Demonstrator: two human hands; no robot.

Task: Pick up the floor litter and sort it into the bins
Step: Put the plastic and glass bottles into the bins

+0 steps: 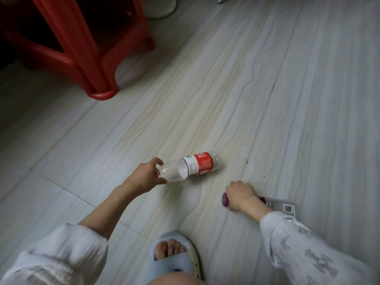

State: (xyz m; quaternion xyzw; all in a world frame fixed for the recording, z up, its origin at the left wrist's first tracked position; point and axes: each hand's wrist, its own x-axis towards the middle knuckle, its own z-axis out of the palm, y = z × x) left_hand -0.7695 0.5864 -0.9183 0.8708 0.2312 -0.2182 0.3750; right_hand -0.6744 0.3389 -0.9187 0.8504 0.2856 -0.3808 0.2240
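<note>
Here, pick-up step: left hand pinches the clear bottle by its neck; right hand grips a purple-capped bottle. Next: lift both, find bins.

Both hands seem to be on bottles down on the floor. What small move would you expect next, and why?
Probably the left hand closes fully round the neck of the red-labelled bottle and lifts it. Its fingers already curl at the cap end, yet the bottle lies on its side on the floor. The right hand already grips the purple-capped bottle, and no bin is in view, so carrying likely follows.
</note>
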